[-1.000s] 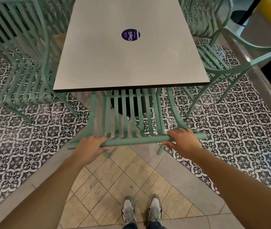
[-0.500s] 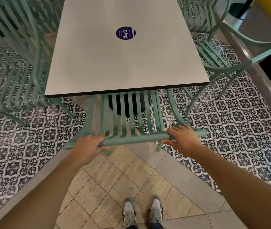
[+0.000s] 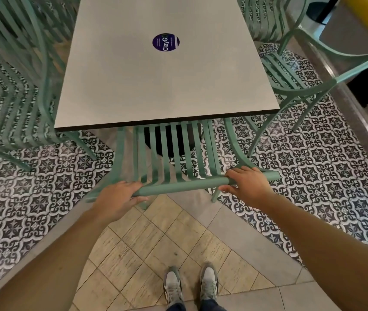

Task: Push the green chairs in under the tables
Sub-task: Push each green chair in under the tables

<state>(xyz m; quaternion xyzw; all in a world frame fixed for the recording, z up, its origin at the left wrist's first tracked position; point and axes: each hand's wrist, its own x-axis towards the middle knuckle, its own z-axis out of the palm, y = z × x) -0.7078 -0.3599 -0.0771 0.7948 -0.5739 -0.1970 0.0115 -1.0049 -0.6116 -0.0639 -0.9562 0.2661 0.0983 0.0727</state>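
Two hands on one chair: left hand (image 3: 117, 198) wraps the left end of the round top rail (image 3: 183, 186), right hand (image 3: 249, 184) wraps the right end, thumbs under, fingers over. Green chair (image 3: 172, 158), slatted metal, backrest slats run from the rail away toward the table; rail's long axis runs left-right, tilted slightly up to the right. Seat is mostly under the near edge of the one table (image 3: 156, 81), a square, flat grey top with dark edge band and one round purple sticker (image 3: 165, 42). More green slatted chairs: a stack at left (image 3: 15, 90), one at right (image 3: 295, 75). Floor is patterned black-and-white tile (image 3: 313, 176), plain beige tile under two grey shoes (image 3: 191, 286).
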